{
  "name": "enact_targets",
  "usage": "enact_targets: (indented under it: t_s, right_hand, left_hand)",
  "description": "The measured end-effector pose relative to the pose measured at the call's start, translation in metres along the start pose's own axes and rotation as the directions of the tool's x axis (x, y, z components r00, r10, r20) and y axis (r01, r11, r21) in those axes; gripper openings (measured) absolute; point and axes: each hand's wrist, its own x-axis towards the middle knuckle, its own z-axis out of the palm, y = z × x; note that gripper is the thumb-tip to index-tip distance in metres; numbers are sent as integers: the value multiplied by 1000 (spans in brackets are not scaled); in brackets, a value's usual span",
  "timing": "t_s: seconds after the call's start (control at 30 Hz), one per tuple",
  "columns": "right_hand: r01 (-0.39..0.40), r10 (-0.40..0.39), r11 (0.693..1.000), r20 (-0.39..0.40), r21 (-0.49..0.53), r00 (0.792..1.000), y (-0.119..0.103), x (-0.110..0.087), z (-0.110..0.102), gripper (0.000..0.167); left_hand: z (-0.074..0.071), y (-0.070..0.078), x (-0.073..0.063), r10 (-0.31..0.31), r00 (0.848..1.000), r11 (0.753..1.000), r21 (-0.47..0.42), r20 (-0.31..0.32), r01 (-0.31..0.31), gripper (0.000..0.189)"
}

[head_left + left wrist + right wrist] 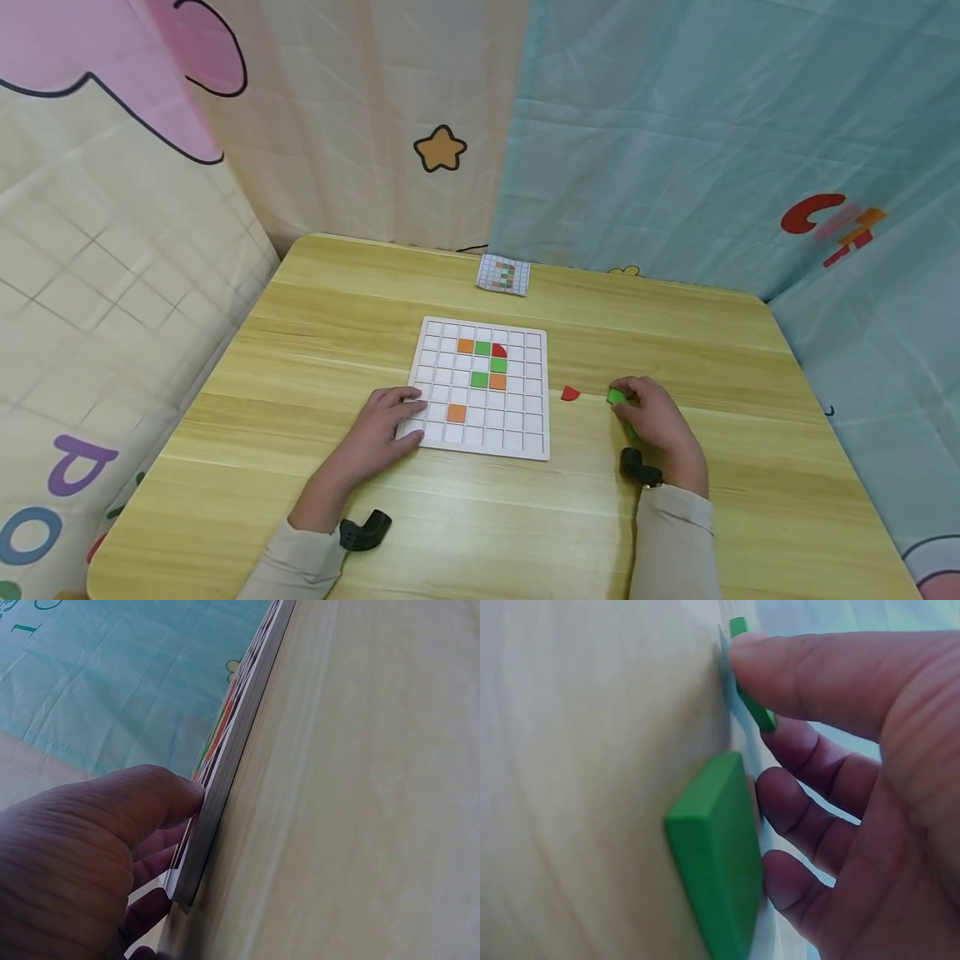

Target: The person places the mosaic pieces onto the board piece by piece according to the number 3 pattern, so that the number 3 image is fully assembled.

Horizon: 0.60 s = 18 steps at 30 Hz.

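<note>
My left hand point(377, 431) rests at the near left part of a white grid board point(528, 442), fingertips and thumb touching its surface. On the board lie orange square tiles point(456, 412), green square tiles point(482, 348) and a red quarter-round tile point(498, 351). To the right of the board, my right hand point(656, 417) pinches a green tile point(615, 396) between thumb and forefinger. Below those fingers, the right wrist view has a second green tile point(724, 847) on the table, beside the curled lower fingers; from the head it is mostly covered.
A loose red quarter-round tile point(570, 393) lies between the board and my right hand. Behind the board, a small card point(503, 275) with a printed grid pattern sits near the far edge of the wooden table point(360, 292). Printed curtains point(645, 150) hang behind.
</note>
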Motion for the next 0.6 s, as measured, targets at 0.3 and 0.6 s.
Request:
enact_targets:
  t_s: [0.3, 0.6]
  right_hand:
    - [-18, 19, 1000, -21, 22, 1000, -3, 3, 1, 33]
    - [11, -8, 998, -48, 59, 999, -7, 6, 2, 35]
  left_hand:
    - [0, 0, 0, 0, 1000, 1000, -4, 2, 0, 42]
    - [0, 0, 0, -6, 1000, 1000, -5, 4, 6, 42]
